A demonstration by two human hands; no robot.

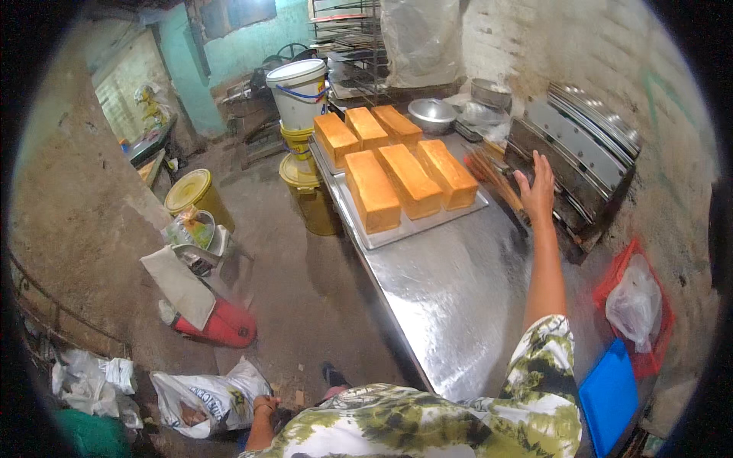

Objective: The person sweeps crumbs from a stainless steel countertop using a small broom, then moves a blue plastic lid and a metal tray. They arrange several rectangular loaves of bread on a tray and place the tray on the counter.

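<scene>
My right hand is stretched out over the far right side of the metal table, fingers apart and holding nothing. It is beside a hand broom of stiff bristles and a stack of metal trays leaning against the wall. Low at the left, my left hand hangs by my body near a white printed sack; its fingers look curled, and whether it holds anything is unclear. Several golden loaves of bread lie on the table, the nearer ones on a metal baking tray, the others, such as one loaf, on a tray behind.
The steel-topped table runs away from me. Stacked buckets stand at its left edge. A lidded metal bowl is at the far end. A red bag and blue tray lie right. A chair stands left.
</scene>
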